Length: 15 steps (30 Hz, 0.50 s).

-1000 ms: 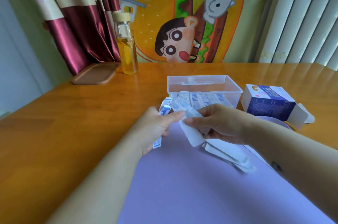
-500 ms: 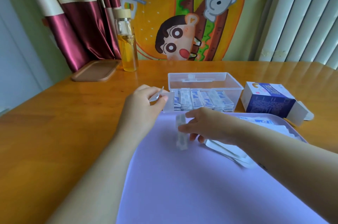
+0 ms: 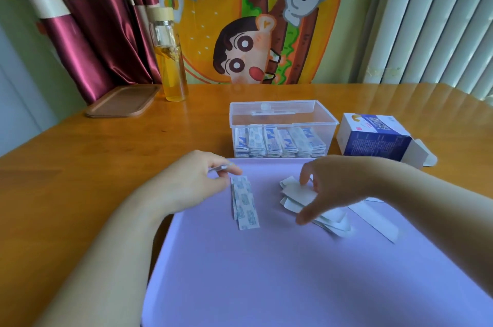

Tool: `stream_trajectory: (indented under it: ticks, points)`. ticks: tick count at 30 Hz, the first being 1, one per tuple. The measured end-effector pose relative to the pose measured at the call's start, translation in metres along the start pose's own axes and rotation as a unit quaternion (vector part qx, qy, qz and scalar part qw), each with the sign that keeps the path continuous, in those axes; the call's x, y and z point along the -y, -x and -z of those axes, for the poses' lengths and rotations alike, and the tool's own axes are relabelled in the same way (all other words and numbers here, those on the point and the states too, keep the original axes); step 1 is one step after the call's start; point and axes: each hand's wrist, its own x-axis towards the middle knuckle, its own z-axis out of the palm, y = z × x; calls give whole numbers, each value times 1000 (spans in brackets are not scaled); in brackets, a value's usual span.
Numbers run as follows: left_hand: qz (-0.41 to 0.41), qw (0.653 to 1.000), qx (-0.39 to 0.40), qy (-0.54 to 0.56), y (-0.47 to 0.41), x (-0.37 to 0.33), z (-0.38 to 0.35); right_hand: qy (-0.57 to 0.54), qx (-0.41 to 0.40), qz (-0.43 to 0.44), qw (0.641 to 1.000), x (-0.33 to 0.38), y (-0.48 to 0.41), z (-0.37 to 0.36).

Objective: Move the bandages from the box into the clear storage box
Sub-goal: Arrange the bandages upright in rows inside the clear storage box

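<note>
The clear storage box (image 3: 282, 113) stands open on the table, a row of wrapped bandages (image 3: 278, 143) upright along its near wall. To its right lies the blue and white bandage box (image 3: 373, 137), flap open. My left hand (image 3: 192, 182) pinches a thin strip of bandages at its top end. A small stack of bandages (image 3: 244, 201) lies flat just right of that hand on the purple mat (image 3: 293, 273). My right hand (image 3: 336, 182) curls over a loose white pile of bandages (image 3: 296, 193), fingers touching it.
A glass bottle with yellow liquid (image 3: 170, 59) and a brown wooden tray (image 3: 122, 102) stand at the back left of the wooden table (image 3: 80, 166). A white paper strip (image 3: 376, 220) lies on the mat under my right forearm. A curtain hangs at back left.
My left hand has drawn back from the storage box toward the mat. A small stack of bandages now lies flat on the mat. My right hand has shifted right onto the loose pile.
</note>
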Motion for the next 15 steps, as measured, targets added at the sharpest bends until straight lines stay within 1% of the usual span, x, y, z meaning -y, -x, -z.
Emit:
stream_trajectory:
  ticks: [2, 6, 11, 13, 15]
  points:
    - [2, 1000, -26, 4, -1, 2, -2, 13, 15, -2, 1000, 1, -2, -3]
    - [9, 999, -34, -1, -2, 0, -8, -15, 39, 9, 999, -3, -8, 2]
    - [11, 999, -42, 3, -1, -3, -9, -53, 16, 11, 998, -7, -11, 2]
    - [11, 999, -42, 0, -1, -4, -9, -35, 8, 14, 999, -5, -10, 1]
    - [8, 999, -44, 2, -1, -5, -10, 8, -4, 22, 1000, 0, -9, 1]
